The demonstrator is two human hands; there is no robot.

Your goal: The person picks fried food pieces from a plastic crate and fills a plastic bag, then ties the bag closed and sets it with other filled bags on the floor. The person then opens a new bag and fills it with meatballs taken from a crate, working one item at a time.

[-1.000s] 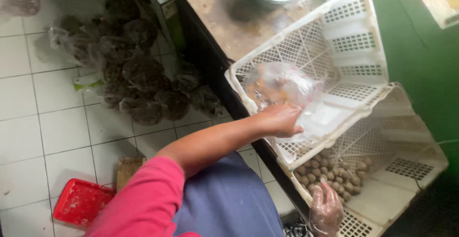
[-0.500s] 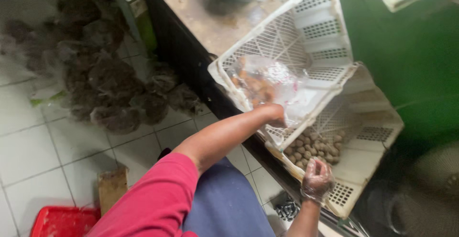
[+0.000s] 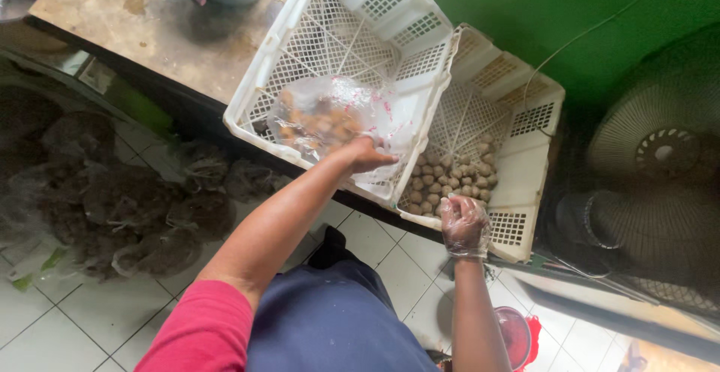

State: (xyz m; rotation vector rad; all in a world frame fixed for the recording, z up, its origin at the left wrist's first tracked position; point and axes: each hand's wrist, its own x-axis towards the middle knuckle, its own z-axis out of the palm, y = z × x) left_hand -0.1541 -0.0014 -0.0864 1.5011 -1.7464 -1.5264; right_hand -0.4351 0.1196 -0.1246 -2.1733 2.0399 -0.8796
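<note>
1. A clear plastic bag (image 3: pixel 322 117) of brown round pieces lies inside the upper white crate (image 3: pixel 352 49), near its front wall, at the worktop (image 3: pixel 142 27) edge.
2. The left hand (image 3: pixel 367 154) grips the bag's near side, fingers clenched on the film.
3. The gloved right hand (image 3: pixel 465 226) sits curled at the lower crate (image 3: pixel 525 117) rim beside loose balls (image 3: pixel 450 177); whether it holds any cannot be told.
4. Risk: thin film could tear or slip, spilling pieces through the lattice onto the tiled floor (image 3: pixel 45 319).
</note>
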